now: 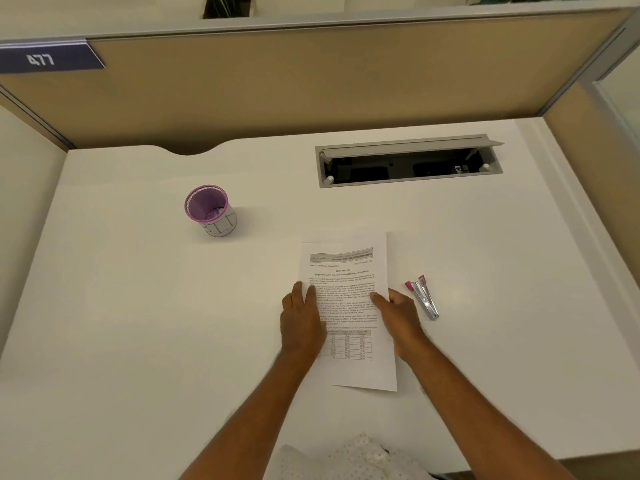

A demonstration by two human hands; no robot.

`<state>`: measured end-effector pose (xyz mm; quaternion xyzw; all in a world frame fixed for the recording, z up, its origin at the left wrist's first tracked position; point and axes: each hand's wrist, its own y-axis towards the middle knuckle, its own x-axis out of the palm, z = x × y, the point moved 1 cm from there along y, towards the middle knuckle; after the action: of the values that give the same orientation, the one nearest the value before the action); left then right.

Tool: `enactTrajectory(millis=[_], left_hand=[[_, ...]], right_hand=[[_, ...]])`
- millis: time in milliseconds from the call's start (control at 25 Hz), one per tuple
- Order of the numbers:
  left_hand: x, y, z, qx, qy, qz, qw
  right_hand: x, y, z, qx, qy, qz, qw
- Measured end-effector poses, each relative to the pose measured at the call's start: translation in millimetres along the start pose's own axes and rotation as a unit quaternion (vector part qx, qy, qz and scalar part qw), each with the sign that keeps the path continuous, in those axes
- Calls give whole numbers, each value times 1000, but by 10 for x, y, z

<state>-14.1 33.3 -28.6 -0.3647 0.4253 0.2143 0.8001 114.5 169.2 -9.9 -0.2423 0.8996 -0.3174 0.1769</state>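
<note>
Two hands are resting on a sheet (349, 271) that is lying flat on the desk (138, 306), right of centre and close to the person. It is lying lengthwise away from the person, slightly turned and printed side up. A header is showing at the far end, paragraphs in the middle and a table toward the near end.

Along the sheet's left edge the left hand (301, 323) is lying flat. Its fingers are stretching out straight and together, and its thumb is reaching onto the print. At the sheet's right edge the right hand (401, 320) is lying with its thumb pressing on the print. Its other fingers are extending loosely past the edge, and whether any are slipping beneath the paper cannot be told. Neither hand is curling round anything. Both forearms are coming in bare from the bottom of the view.

Just right of the sheet a stapler (424, 297) is lying on the desk, near the right hand but apart from it, swung open with its pink ends pointing away. A purple mesh cup (211, 211) is standing upright well to the left and farther back, with clips showing at its bottom. A cable tray (408, 161) is sitting in the desk's far right part with its lid standing open. A partition (277, 88) is closing off the far side, carrying a blue label (45, 58) reading 477 at its left end
</note>
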Motion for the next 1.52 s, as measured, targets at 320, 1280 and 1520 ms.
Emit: enactTrajectory(millis=[320,1280,1520], left_hand=[[-863,-146,589,-24,-604,-140,784],[-313,55,-518,-181,-581,51,792],[-468,505,-129,117,-143,91,979]], right_hand=[[139,-724,-465,-293,-164,-34,941],[-95,69,90,-133,-204,22,970],[-109,112,164,-148,-265,26,952]])
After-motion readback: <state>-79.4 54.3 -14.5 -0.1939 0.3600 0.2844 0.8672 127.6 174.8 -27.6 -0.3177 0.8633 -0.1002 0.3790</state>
